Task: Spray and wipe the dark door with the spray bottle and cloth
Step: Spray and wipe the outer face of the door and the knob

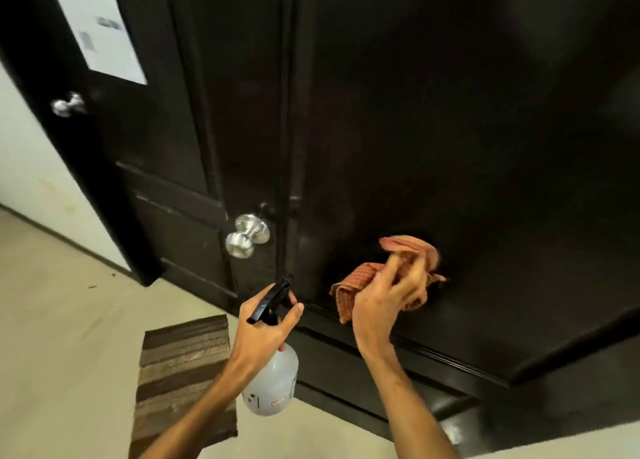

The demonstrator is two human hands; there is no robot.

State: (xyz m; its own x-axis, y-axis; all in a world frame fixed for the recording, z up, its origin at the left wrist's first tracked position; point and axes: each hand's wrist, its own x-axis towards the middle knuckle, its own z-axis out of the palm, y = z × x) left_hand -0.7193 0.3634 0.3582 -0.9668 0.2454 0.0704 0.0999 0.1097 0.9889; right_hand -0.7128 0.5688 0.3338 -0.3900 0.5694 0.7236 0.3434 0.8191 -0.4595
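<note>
The dark door (433,129) fills most of the view, glossy and nearly black. My right hand (384,302) holds a crumpled orange checked cloth (408,250) against the door's lower part, fingers curled round the fabric. My left hand (263,327) grips the neck of a clear plastic spray bottle (273,382) with a black trigger head, held low in front of the door's left edge. The nozzle points up towards the door. The bottle hangs below my hand.
A silver door knob (247,235) sticks out left of the cloth. A second dark door with a knob (67,104) and a white paper (100,25) stands further left. A striped brown mat (185,379) lies on the pale floor.
</note>
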